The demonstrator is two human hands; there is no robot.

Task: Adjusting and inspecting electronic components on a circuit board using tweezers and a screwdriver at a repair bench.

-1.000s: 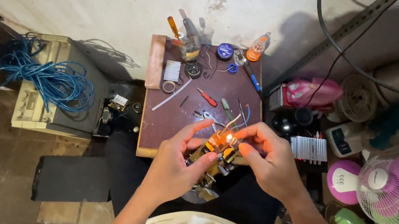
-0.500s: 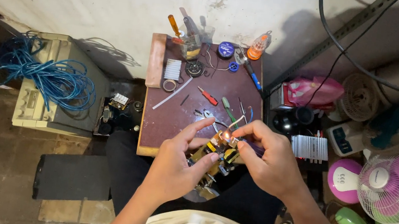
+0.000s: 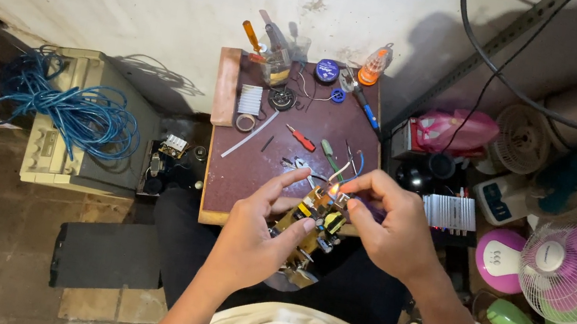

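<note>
**A:** What have I got in hand here?

**B:** A small circuit board [image 3: 314, 218], tan, crowded with components, one yellow block among them. It sits above my lap at the near edge of the little brown table [image 3: 257, 173].

**A:** And the hands?

**B:** My left hand [image 3: 252, 236] grips the board from below, thumb on its edge, index finger stretched out. My right hand [image 3: 389, 225] pinches closed at the board's top corner, beside a small bright glow; what it pinches I cannot tell.

**A:** How will it handle?

**B:** Light and stiff, I judge, but fragile. I'd hold it by the bare edges, never by the components.
</note>
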